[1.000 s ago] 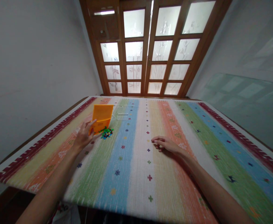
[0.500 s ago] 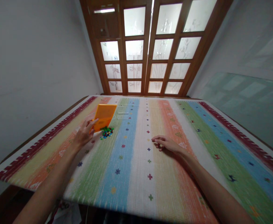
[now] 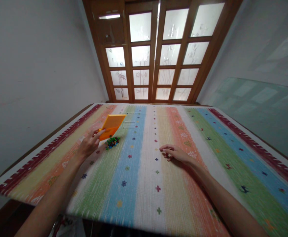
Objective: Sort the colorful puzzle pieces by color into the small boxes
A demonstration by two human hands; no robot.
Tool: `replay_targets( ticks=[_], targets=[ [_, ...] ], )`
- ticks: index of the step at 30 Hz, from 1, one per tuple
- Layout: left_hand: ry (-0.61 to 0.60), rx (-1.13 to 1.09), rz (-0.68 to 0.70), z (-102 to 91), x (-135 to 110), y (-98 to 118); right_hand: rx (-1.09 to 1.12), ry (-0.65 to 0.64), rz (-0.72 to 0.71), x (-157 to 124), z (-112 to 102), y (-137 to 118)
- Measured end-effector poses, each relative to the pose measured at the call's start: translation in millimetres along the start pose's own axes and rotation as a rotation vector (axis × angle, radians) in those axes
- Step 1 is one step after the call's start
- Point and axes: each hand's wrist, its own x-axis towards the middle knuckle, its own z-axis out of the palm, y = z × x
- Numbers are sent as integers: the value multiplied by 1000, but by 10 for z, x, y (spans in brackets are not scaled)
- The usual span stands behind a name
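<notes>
My left hand [image 3: 91,142] grips the left side of an orange translucent plastic tray [image 3: 113,126], which is tilted up on the left part of the table. Right below its lower edge, a small heap of tiny green, blue and dark pieces [image 3: 112,142] lies on the striped cloth; they are too small to name. My right hand [image 3: 173,152] rests on the cloth near the middle, its fingers loosely bent and apart, with nothing visible in them.
A clear plastic container [image 3: 129,124] stands just right of the tray. Something else transparent [image 3: 84,134] lies behind my left hand. The striped tablecloth [image 3: 146,191] covers the table, with wood-framed glass doors [image 3: 154,74] beyond and walls at both sides.
My left hand has tipped the orange tray further over, its top edge now lower and slightly to the right. The heap and my right hand stay in place.
</notes>
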Motion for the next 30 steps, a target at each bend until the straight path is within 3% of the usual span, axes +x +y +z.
replay_targets(
  ticks=[11,15,18,20,24,27,30],
  targets=[
    [-20,8,42,-71,0,59,38,7,-8,4,17,22],
    [86,-45,-22,-121,37,188,22,6,-10,28,2,41],
    [184,-200,-147,-93,47,398,-125,46,-60,29,51,5],
    [191,-396,-257,-24,55,583,-310,148,-196,2,154,-63],
    [55,-851,-449,156,107,979,-750,344,-656,-108,500,-264],
    [-118,-1093,-503,275,152,1211,-1059,355,-874,-176,734,-371],
    [-253,-1214,-571,386,166,1321,-1279,370,-1003,-219,843,-393]
  ],
)
